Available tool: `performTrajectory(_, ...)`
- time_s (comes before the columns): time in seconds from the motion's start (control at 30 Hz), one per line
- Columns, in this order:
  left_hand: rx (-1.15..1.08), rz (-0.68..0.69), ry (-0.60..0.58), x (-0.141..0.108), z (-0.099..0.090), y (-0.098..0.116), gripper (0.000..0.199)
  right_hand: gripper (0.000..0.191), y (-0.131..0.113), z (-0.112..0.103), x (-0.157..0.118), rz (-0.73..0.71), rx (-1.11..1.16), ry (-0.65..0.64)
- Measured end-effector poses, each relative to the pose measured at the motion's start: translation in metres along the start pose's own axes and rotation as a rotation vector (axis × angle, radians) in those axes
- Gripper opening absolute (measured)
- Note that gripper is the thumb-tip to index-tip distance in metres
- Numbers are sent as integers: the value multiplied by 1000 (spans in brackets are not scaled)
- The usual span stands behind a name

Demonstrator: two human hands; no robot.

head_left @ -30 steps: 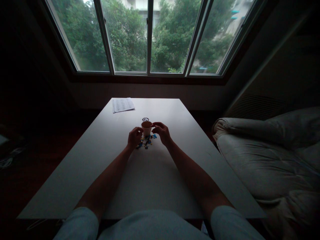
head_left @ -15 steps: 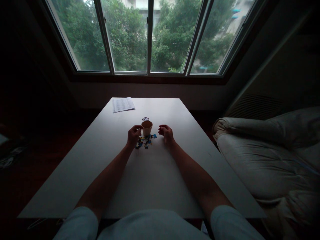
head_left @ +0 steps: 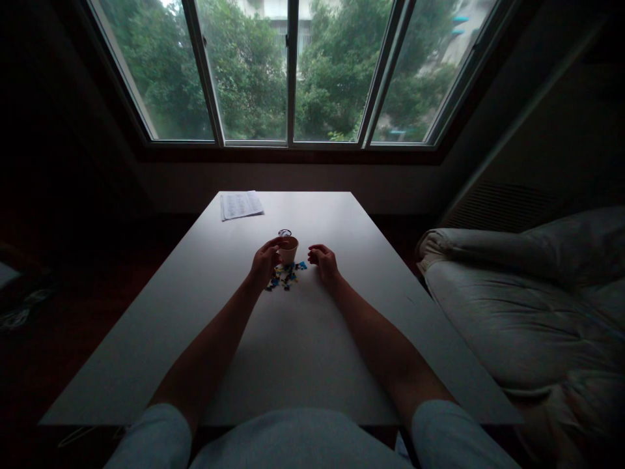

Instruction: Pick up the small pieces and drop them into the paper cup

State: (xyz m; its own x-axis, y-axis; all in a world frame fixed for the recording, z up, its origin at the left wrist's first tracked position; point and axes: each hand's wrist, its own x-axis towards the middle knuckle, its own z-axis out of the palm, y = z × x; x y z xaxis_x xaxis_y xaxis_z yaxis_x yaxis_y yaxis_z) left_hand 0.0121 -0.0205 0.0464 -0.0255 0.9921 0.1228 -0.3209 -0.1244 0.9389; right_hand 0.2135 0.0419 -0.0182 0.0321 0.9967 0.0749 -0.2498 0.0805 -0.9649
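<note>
A light brown paper cup [head_left: 288, 253] stands upright on the white table [head_left: 303, 365]. Small blue, yellow, black and white pieces [head_left: 284, 277] lie loose in front of it. My left hand [head_left: 267, 260] is at the cup's left side, with its fingertips over the rim; its fingers are closed, and what they hold, if anything, is too small to make out. To the right of the cup, apart from it, my right hand [head_left: 323, 260] has its fingers curled together, and I cannot make out anything in them.
Just behind the cup lies a small round item [head_left: 284, 232]. Printed sheets of paper [head_left: 241, 204] rest at the table's far left corner. A pale padded sofa [head_left: 517, 312] stands to the right, and a window [head_left: 293, 71] is beyond the table.
My left hand has moved slightly right and up, its fingertips now over the cup's rim. My right hand has barely shifted.
</note>
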Motion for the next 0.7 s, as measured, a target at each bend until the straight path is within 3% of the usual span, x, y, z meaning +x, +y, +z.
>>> performTrajectory(0.33, -73, -63, -147, 2, 2, 3, 48, 27, 0, 0, -1, -26, -18, -8)
performTrajectory(0.57, -90, -95, -116, 3, -5, 10, 54, 27, 8, -4, 3, -59, -49, -32)
performTrajectory(0.7, -39, -50, -73, 8, -16, 13, 44, 21, 14, -10, 7, -146, -251, -27)
